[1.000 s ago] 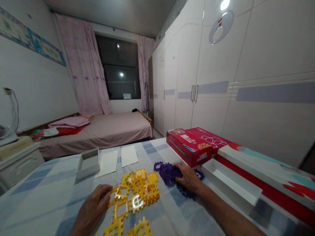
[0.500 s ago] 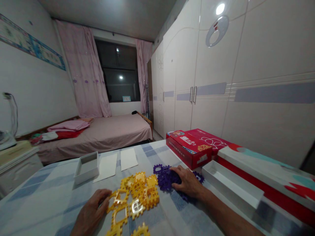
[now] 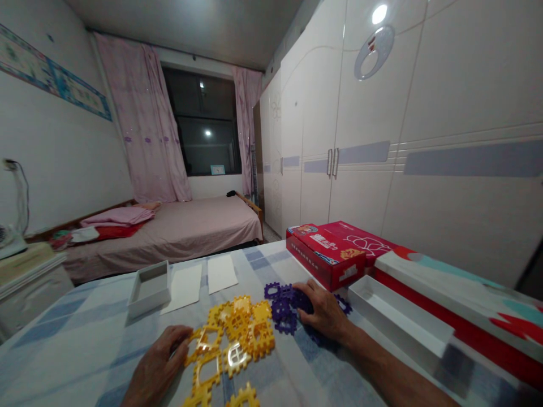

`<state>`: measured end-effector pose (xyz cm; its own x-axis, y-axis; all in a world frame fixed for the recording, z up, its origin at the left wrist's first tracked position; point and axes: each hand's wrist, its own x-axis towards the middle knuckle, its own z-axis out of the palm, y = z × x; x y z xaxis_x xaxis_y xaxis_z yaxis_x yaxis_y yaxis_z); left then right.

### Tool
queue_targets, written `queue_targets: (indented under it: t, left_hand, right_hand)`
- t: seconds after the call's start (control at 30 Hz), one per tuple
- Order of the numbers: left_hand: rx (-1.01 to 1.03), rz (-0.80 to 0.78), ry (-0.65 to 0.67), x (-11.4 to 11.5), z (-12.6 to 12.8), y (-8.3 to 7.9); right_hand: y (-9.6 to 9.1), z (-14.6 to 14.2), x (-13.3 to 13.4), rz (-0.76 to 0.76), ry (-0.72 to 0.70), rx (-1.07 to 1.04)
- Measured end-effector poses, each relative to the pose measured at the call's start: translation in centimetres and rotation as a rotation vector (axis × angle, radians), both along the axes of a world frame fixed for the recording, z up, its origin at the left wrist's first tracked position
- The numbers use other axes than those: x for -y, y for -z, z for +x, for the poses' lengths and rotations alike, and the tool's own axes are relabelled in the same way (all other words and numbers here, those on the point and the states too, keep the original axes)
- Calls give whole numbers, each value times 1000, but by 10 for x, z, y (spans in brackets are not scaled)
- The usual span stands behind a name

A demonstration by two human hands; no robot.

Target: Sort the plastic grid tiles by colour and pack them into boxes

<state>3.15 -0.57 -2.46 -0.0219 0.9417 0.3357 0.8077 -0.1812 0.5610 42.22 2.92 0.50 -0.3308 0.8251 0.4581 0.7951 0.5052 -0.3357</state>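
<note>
A heap of yellow interlocking tiles (image 3: 237, 339) lies on the checked tablecloth (image 3: 76, 339) in front of me. My left hand (image 3: 159, 362) rests at the heap's left edge, fingers curled against a yellow tile. To the right lies a pile of purple tiles (image 3: 285, 308). My right hand (image 3: 324, 311) lies on top of that pile, fingers bent down over the purple pieces.
A small white box (image 3: 149, 287) and two white sheets (image 3: 203, 280) lie further back. A long white tray (image 3: 399, 322), a red carton (image 3: 326, 249) and a long red-and-white box (image 3: 458, 299) fill the right side. A bed (image 3: 182, 223) and wardrobe (image 3: 382, 141) stand beyond.
My right hand has shifted slightly over the purple pile, and a few purple tiles now sit a little to the left. The left hand has hardly moved.
</note>
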Motion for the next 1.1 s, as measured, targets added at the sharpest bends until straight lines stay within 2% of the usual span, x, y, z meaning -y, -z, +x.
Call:
queue_targets:
  t: [0.2, 0.33, 0.47, 0.57, 0.67, 0.8, 0.93, 1.1]
  left_hand:
    - [0, 1, 2, -3, -5, 4]
    - [-21, -16, -5, -5, -9, 6]
    - [-35, -19, -12, -4, -9, 3]
    - [-22, -36, -24, -2, -4, -3]
    - [-1, -55, -23, 0, -1, -8]
    - [15, -38, -20, 0, 0, -10]
    - [38, -24, -13, 0, 1, -12]
    - [16, -27, -14, 0, 1, -12]
  right_hand:
    - [-4, 0, 0, 94, 58, -148]
    - [-29, 11, 6, 219, 130, -270]
    - [-63, 45, 16, 371, 307, -303]
    - [-77, 81, 21, 428, 459, -262]
    - [-74, 115, 24, 375, 595, -182]
    - [-53, 144, 26, 242, 682, -59]
    - [-36, 157, 29, 174, 667, -16]
    - [-33, 156, 30, 115, 544, 0]
